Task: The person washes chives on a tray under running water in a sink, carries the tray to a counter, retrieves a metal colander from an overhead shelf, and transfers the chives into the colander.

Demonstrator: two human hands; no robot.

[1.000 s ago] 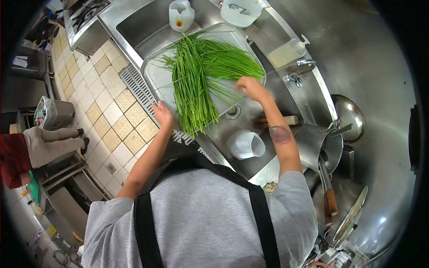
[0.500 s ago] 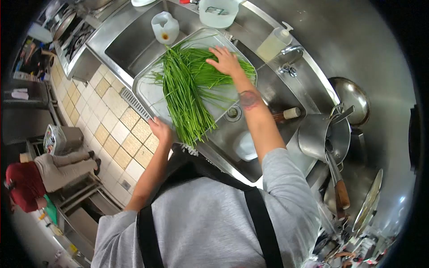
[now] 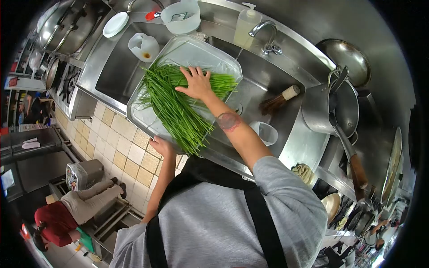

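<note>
A shallow tray (image 3: 208,49) lies across the sink, with long green stalks (image 3: 178,118) heaped on it in two crossing bundles. My right hand (image 3: 196,84) rests on top of the stalks near the tray's middle, palm down with its fingers spread. At the tray's near left edge, my left hand (image 3: 162,146) grips the rim, its fingers partly hidden underneath.
Around the tray are a cut white jug (image 3: 144,47), a tub (image 3: 181,20), a soap bottle (image 3: 247,27) and a faucet (image 3: 268,38). A brush (image 3: 280,99) and white container (image 3: 264,132) lie in the sink. Another person (image 3: 58,221) stands at lower left.
My right hand has moved from the tray's right edge onto the stalks, fingers now spread. The view has turned, and my left hand stays at the tray's edge.
</note>
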